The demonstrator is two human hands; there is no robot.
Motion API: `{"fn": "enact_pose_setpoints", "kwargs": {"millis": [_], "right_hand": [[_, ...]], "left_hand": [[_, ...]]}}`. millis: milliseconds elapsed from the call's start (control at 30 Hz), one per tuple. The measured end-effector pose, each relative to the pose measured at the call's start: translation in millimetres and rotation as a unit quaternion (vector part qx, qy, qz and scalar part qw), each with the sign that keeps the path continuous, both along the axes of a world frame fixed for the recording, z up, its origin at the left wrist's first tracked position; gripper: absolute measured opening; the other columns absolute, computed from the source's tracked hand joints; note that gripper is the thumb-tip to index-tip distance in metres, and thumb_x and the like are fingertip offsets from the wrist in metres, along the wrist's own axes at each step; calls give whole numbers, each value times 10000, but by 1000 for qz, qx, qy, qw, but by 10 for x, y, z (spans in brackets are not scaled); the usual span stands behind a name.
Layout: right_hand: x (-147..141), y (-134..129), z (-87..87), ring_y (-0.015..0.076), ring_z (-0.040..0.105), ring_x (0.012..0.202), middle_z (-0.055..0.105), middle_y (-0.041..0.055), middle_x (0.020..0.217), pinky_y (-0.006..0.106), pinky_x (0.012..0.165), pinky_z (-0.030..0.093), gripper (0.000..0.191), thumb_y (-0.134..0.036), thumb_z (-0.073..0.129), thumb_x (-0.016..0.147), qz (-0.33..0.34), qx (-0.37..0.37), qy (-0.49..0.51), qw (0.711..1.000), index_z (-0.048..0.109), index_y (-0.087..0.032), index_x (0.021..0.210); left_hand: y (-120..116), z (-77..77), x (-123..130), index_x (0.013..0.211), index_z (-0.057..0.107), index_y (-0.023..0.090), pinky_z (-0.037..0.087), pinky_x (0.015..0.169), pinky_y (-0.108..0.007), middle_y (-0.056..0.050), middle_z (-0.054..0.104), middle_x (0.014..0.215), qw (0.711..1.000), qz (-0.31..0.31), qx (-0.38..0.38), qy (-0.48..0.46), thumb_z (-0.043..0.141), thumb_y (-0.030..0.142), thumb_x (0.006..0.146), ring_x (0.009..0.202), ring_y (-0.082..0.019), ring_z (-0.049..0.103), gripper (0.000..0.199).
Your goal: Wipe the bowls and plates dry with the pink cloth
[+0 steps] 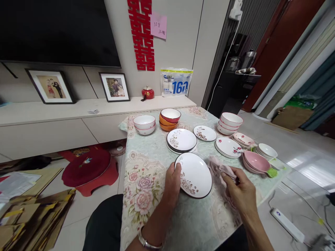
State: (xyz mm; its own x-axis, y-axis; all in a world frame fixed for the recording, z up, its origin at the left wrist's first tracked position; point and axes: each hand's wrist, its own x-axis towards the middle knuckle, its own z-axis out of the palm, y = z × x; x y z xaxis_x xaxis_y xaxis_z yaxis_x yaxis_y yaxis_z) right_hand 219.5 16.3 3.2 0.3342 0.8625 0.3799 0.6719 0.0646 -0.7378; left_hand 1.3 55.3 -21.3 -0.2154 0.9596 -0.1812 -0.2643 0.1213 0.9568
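My left hand [172,180] grips the left edge of a white plate [196,170] with a dark rim and brown flower pattern, its thumb on top. The plate is tilted a little above the flowered tablecloth [146,160]. To its right, my right hand [239,186] is closed around a bunched pale pink cloth [218,169], which hangs beside the plate's right edge. Just behind the held plate lies a stack of similar plates [181,140]. Another dark-rimmed plate [205,133] sits farther back by itself.
Bowl stacks stand at the back: white [144,124], orange and red [169,120], and pink-rimmed [229,122]. On the right are flowered plates [229,147], pink dishes [256,161] and small bowls [266,150]. A red stool [90,167] stands left of the table.
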Motion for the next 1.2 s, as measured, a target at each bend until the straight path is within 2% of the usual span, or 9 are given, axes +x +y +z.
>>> {"fn": "enact_pose_setpoints", "kwargs": {"millis": [167,367,433,567,733,867,967,1100,1200], "right_hand": [[-323,30,-114,244,594,895,664,74,958,385,803,479,233,-362,555,915,169,-22,-118,978,680,-220,1051],[-459,270,-287,321,486,1154,557,165,1260,490,985,433,178,-271,546,911,154,32,-185,970,687,-164,886],[-463,387,-288,298,513,1134,573,155,1225,468,986,444,175,-218,546,887,165,22,-165,972,677,-159,986],[-556,591,-236,262,580,1046,619,116,1113,419,922,483,437,-194,587,835,172,-34,-116,978,583,-161,1270],[-816,632,-107,257,600,1044,652,126,1103,400,937,473,399,-197,646,808,236,-76,-81,965,640,-132,1202],[-888,433,2,232,611,1044,675,87,1132,378,928,479,389,-163,666,802,334,-86,-41,938,651,-184,1190],[-802,302,32,234,603,1025,694,63,1074,393,918,474,347,-145,636,838,382,-82,-76,918,671,-222,1175],[-661,359,-46,299,510,1166,634,109,1178,497,1016,404,237,-173,619,865,310,-11,-164,936,739,-231,1060],[-699,486,-122,299,500,1202,555,140,1298,477,1015,429,239,-175,608,865,243,3,-148,959,747,-211,1056]], "left_hand": [[-8,18,4,832,659,180,480,740,-351,-69,685,803,998,-34,-1,56,592,530,802,779,-238,607,358],[-14,14,-12,799,616,203,470,724,-323,-41,650,772,1000,-16,25,3,620,541,800,783,-222,592,338],[-24,7,5,781,600,202,468,710,-315,-31,640,750,999,-10,20,-33,636,543,789,764,-213,589,343],[-45,19,67,827,594,188,476,708,-317,-24,656,772,991,-14,1,-136,654,522,774,731,-195,601,343],[-34,28,91,906,621,169,485,770,-332,-32,676,817,979,-2,-10,-205,678,505,750,788,-200,626,374],[-8,24,53,815,627,162,487,757,-328,-28,665,781,982,27,-13,-186,712,528,698,778,-198,612,393],[-3,39,39,815,650,150,489,757,-326,-45,682,802,987,30,-10,-159,699,499,710,784,-198,613,368],[-2,18,62,892,648,162,500,738,-338,-38,694,814,980,8,-22,-199,663,462,749,761,-199,628,333],[8,-24,76,886,635,170,504,732,-336,-25,685,792,975,11,-34,-218,685,457,736,750,-194,630,328]]}}
